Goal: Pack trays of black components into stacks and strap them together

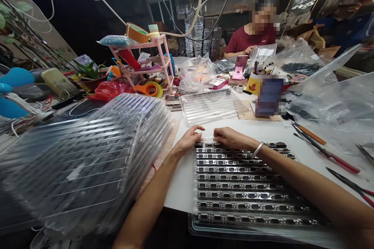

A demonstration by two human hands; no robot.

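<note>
A clear plastic tray [193,186] in front of me holds long rows of metal D-sub connectors [226,195], the nearer end overhanging the table edge. At its far left corner is my left hand [189,139], its index finger stretched out apart from the thumb; nothing shows between them. My right hand [230,136] is closed over the far row of connectors, fingertips pressed together low down. Whatever it pinches is hidden by the fingers. A bangle [257,149] circles my right wrist, and that forearm covers the tray's right part.
Left stands a stack of filled clear trays [87,171]. Beyond my hands lies another clear tray [212,106]. Pliers [327,149] and more tools lie right, near plastic bags [336,105]. A pink rack [163,60], a phone [270,95] and a seated person [251,42] are farther back.
</note>
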